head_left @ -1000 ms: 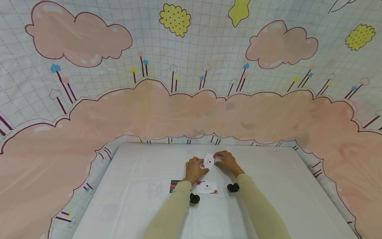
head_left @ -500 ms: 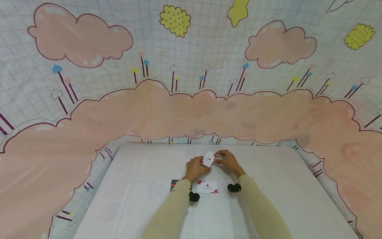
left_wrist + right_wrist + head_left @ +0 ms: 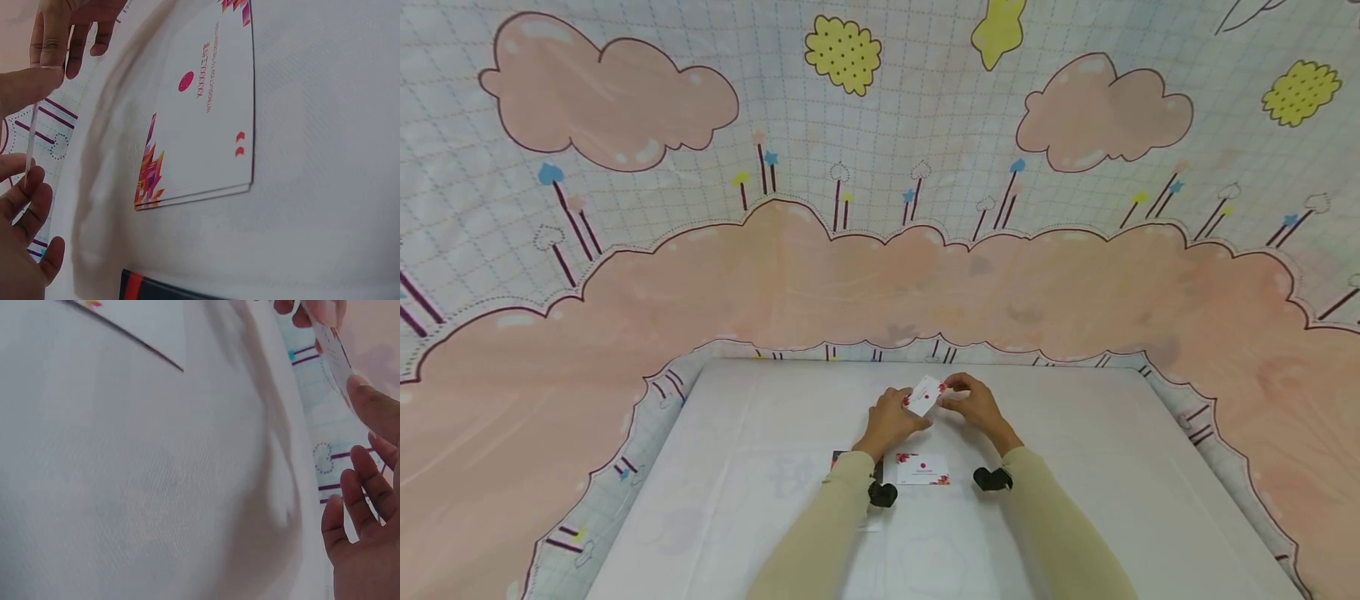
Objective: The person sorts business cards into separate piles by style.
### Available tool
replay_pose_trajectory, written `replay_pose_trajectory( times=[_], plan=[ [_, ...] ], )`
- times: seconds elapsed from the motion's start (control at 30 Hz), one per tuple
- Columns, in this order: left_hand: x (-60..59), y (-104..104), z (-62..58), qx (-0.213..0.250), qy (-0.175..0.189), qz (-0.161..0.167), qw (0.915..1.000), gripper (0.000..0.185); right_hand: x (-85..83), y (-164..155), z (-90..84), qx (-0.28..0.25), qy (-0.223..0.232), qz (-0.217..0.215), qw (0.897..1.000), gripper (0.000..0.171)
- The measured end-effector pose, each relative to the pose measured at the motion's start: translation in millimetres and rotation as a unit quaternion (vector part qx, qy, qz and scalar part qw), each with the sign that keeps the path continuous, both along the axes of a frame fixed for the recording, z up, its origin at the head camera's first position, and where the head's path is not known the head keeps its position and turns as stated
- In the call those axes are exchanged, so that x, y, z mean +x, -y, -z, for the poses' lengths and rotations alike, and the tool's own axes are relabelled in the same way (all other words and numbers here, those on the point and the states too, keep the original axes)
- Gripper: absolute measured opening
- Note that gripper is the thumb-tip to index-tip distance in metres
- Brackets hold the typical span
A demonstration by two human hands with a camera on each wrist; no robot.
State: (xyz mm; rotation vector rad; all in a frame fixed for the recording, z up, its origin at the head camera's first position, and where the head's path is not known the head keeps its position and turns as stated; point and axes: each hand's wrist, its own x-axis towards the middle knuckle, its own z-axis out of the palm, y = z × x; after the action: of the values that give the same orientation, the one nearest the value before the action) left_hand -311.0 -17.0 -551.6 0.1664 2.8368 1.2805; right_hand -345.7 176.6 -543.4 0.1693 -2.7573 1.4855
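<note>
Over the far half of the table, my left hand (image 3: 891, 421) grips a white business card (image 3: 924, 396) with red corner patterns and a red dot by its left side. At the card's right edge my right hand (image 3: 977, 408) pinches it between thumb and fingers. In the left wrist view the held card shows nearly edge-on. Closer to me, a small stack of matching white cards (image 3: 187, 137) lies flat, with pink and orange corners. Left of it lies a dark card (image 3: 165, 289) with a red stripe, partly hidden behind my left forearm in the head view.
A white cloth covers the table (image 3: 760, 483). Behind and around it hangs a pink and white patterned sheet (image 3: 865, 287). A small pale, clear-looking piece (image 3: 871, 523) shows beside my left sleeve. Each wrist carries a black strap mount (image 3: 992, 479).
The held card has risen slightly and turned clockwise, leaning more to the right. Both hands move up a little with it. The cards on the table stay put.
</note>
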Motion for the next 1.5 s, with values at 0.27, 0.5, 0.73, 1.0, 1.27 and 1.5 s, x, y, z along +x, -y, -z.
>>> replay_pose_trajectory(
  times=[0.27, 0.5, 0.73, 1.0, 1.27, 1.5],
  plan=[
    [5.3, 3, -6.5, 0.019, -0.005, -0.002, 0.9998, 0.072, 6.4, 2, -2.6, -0.012, -0.029, 0.001, 0.999, 0.037],
    [10.5, 10, -13.4, 0.021, -0.024, 0.027, 0.9991, 0.067, 16.6, -1, -4.4, -0.017, -0.058, 0.001, 0.998, 0.031],
    [16.5, 14, -19.7, 0.007, -0.044, 0.05, 0.9978, 0.064, 24.5, -8, -6.5, -0.018, -0.08, -0.011, 0.997, 0.039],
    [26.6, 21, -30.5, -0.044, -0.058, 0.089, 0.9934, 0.064, 36.6, -14, -14.4, 0.01, -0.091, -0.068, 0.993, 0.056],
    [37.0, 31, -40.7, -0.068, -0.079, 0.143, 0.9842, 0.063, 49.9, -20, -24.4, 0.043, -0.091, -0.118, 0.988, 0.064],
    [43.9, 37, -46.5, -0.077, -0.092, 0.177, 0.9768, 0.062, 58.0, -22, -29.9, 0.056, -0.092, -0.144, 0.984, 0.061]
  ],
)
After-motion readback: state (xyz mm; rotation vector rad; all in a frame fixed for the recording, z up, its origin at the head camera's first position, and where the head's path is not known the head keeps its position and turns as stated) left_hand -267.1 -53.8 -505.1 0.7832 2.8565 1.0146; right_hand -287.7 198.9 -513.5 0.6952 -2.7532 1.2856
